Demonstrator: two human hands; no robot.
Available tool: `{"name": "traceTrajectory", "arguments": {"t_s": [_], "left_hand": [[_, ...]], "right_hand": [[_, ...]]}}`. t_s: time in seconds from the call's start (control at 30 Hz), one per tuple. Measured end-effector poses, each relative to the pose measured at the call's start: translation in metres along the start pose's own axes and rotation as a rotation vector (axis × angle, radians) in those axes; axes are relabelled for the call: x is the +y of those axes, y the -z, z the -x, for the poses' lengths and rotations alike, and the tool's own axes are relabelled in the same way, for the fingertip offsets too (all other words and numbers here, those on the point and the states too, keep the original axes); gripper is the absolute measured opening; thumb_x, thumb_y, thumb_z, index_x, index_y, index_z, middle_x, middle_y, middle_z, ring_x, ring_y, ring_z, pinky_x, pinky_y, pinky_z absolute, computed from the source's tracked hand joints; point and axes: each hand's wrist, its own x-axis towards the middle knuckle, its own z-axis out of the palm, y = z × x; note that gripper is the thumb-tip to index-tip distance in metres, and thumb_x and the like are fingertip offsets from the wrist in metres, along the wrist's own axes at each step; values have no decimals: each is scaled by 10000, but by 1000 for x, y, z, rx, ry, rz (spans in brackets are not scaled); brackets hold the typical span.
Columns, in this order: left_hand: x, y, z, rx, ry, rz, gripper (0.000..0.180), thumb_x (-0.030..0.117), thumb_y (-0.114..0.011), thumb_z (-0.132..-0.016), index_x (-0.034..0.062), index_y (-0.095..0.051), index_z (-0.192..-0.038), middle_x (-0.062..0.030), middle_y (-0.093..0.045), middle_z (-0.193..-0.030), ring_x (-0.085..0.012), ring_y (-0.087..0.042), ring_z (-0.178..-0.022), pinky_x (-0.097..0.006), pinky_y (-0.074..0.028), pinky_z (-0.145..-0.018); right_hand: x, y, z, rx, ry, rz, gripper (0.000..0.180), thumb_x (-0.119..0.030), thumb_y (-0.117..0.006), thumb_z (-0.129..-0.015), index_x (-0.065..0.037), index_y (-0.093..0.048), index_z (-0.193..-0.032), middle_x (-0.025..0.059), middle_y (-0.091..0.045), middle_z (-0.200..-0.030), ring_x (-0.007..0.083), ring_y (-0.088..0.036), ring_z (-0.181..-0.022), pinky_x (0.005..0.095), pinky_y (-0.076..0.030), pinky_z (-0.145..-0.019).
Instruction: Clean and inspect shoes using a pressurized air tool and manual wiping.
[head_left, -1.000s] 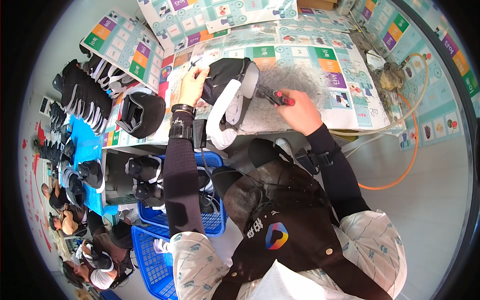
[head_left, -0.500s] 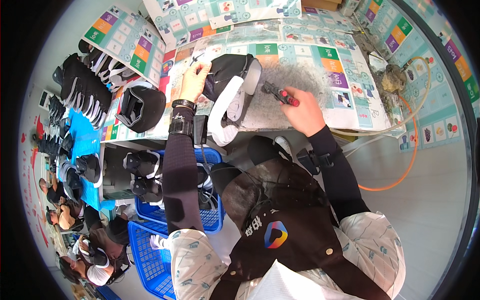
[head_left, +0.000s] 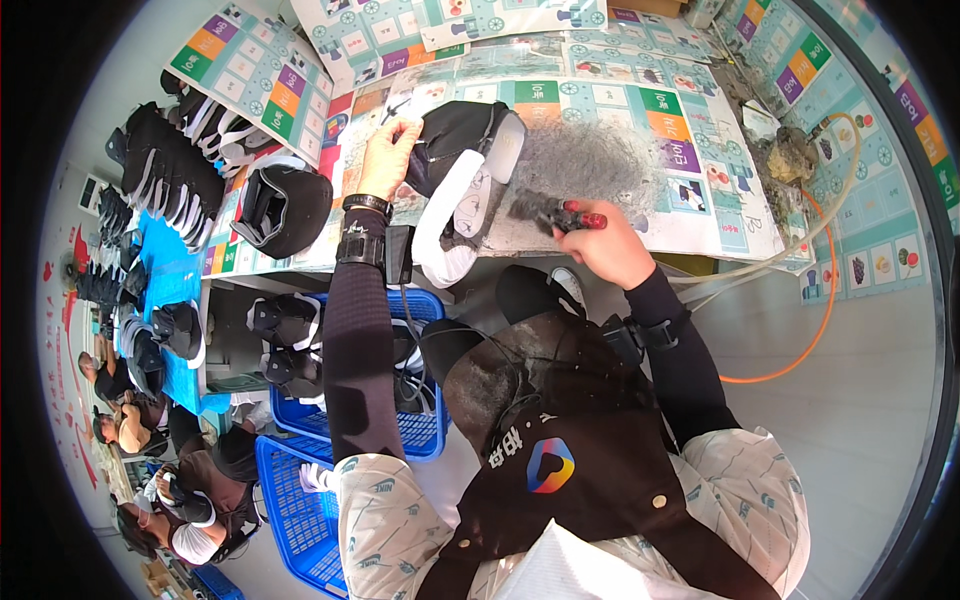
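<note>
A black shoe (head_left: 452, 140) with a thick white sole lies tilted on its side near the bench's front edge. My left hand (head_left: 388, 158) is closed at its far left side, thumb and fingertips pinching its edge. To the right of the shoe, my right hand (head_left: 608, 243) grips a small hand tool (head_left: 586, 217) with a red grip and a dark, blurred head; its exact kind is unclear. The tool is apart from the shoe, over grey-black dust on the bench covering (head_left: 600, 165). Another black shoe (head_left: 285, 208) stands left of my left wrist.
Many black-and-white shoes (head_left: 170, 165) are stacked at the far left. Blue baskets (head_left: 300, 520) stand below, one containing shoes. A pale hose (head_left: 790, 240) and an orange hose (head_left: 832, 300) hang at the right. Other people (head_left: 190, 500) sit at lower left.
My right hand has moved slightly nearer to me, turning the tool so that its head lies lower. My left hand and the shoe have hardly moved.
</note>
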Motion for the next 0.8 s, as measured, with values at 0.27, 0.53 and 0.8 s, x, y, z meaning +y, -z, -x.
{"name": "traceTrajectory", "arguments": {"t_s": [0.27, 0.53, 0.8], "left_hand": [[6, 3, 0, 6, 1, -24, 255, 290, -704, -1029, 60, -658, -927, 67, -555, -863, -64, -471, -823, -241, -393, -765], [115, 0, -1, -111, -456, -319, 231, 250, -727, -988, 25, -710, -937, -16, -682, -854, -143, -599, -831, -303, -462, -807], [64, -28, 35, 97, -741, -887, 323, 108, -607, -958, 57, -660, -1272, -156, -667, -1184, -375, -570, -1169, -527, -409, -1053]], "right_hand": [[-7, -2, 9, 36, 14, 115, 330, -96, -682, -808, 80, -703, -1086, 238, -691, -785, 375, -668, -700, 407, -519, -678], [0, 39, 32, 77, -16, -344, 320, -49, -646, -840, 12, -692, -1151, 14, -755, -979, 81, -642, -719, 228, -478, -515], [7, 75, 48, 346, 8, -366, 365, -31, -607, -823, 39, -690, -1172, 49, -761, -966, 94, -635, -712, 235, -468, -497]]}}
